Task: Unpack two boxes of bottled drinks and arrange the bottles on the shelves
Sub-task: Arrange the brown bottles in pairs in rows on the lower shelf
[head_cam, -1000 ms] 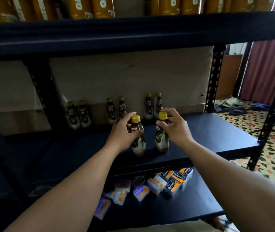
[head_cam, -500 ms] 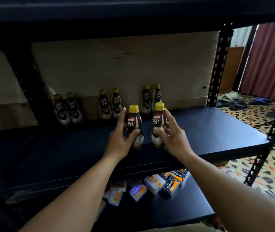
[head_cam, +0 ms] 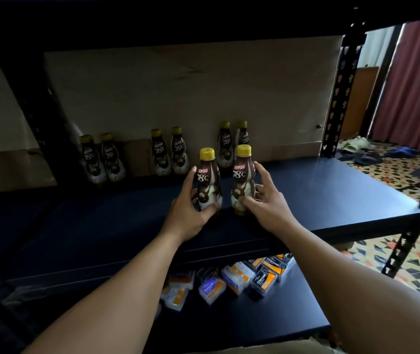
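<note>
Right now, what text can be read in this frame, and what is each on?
"KOPIKO", "78°C": left bottle, in the left hand.
"KOPIKO", "78°C": right bottle, in the right hand.
"78°C": back-row bottles; brand line blurred.
"Charcoal": black-and-orange packs on the lower shelf.
"Smooth": orange-marked pack beside them.
Other pack print: too small to read.

Left hand (head_cam: 188,213) grips left bottle (head_cam: 207,181), right hand (head_cam: 267,204) grips right bottle (head_cam: 241,180).

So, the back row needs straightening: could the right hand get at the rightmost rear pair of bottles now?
Probably not yet: the right hand holds the right front bottle, which, beside the left front bottle, stands before that rear pair.
</note>
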`<state>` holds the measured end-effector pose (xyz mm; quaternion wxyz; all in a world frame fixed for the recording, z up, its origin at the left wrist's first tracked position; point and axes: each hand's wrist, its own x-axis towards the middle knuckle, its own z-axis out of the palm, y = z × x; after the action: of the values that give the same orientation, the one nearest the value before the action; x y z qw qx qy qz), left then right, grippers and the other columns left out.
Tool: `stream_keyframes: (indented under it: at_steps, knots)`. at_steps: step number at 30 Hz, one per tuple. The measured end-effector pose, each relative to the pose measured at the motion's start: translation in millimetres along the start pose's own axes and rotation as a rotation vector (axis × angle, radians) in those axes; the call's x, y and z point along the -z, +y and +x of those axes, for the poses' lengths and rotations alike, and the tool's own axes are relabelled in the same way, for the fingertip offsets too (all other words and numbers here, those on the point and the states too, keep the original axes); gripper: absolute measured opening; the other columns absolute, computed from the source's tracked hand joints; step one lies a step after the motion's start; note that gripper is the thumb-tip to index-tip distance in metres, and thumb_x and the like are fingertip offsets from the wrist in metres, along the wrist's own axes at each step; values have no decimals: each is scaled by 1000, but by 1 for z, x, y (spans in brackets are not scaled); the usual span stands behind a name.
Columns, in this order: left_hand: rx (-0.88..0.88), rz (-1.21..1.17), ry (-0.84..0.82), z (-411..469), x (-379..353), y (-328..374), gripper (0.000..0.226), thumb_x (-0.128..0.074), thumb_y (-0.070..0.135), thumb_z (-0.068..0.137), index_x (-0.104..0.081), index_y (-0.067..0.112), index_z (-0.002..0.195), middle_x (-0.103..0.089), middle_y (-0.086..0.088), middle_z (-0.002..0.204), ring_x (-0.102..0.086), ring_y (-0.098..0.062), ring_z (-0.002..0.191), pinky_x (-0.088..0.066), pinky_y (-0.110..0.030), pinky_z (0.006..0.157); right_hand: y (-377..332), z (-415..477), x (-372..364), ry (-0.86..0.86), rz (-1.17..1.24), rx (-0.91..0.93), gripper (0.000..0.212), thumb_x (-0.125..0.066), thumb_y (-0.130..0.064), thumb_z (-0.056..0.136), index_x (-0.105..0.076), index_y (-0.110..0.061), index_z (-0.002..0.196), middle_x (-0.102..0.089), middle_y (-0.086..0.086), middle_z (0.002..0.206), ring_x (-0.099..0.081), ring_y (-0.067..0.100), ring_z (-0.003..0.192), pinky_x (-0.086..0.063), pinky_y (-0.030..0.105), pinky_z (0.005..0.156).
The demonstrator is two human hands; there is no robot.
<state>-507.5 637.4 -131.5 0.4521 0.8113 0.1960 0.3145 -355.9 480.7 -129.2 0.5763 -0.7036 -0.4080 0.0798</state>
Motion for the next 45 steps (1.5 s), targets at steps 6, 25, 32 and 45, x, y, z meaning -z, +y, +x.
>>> stream_keyframes:
  at_steps: [6, 25, 32, 45]
  knots:
    - [-21, 40, 26, 0, 1, 0, 99, -83, 26, 83, -21, 41, 158, -59, 26, 116, -57, 13, 107, -40, -8, 91, 0, 2, 1, 1, -52, -18, 92, -81, -21, 87, -26, -49, 155, -70, -12, 108, -70, 3, 93, -56, 26, 86]
    - [2, 28, 34, 0, 2, 2, 100, -83, 26, 82, -19, 43, 157, -60, 15, 121, -59, 1, 113, -48, -28, 101, -3, 3, -1, -50, -103, -19, 87, -81, -27, 86, -27, -38, 153, -61, -10, 127, -59, 10, 116, -45, 31, 98]
    - [6, 62, 34, 2, 2, 0, 102, -85, 30, 80, -19, 43, 157, -60, 15, 116, -57, 5, 108, -42, -16, 88, -4, 2, 1, -44, -105, -40, 86, -81, -23, 86, -28, -40, 152, -64, -6, 129, -62, 11, 114, -49, 41, 106]
    - [-61, 102, -34, -4, 1, 6, 106, -80, 29, 86, -4, 59, 154, -49, 50, 124, -50, 18, 121, -40, -12, 102, 0, 0, -2, -96, -84, 41, 91, -86, -34, 82, -27, -68, 143, -71, -15, 124, -66, 5, 116, -52, 40, 107]
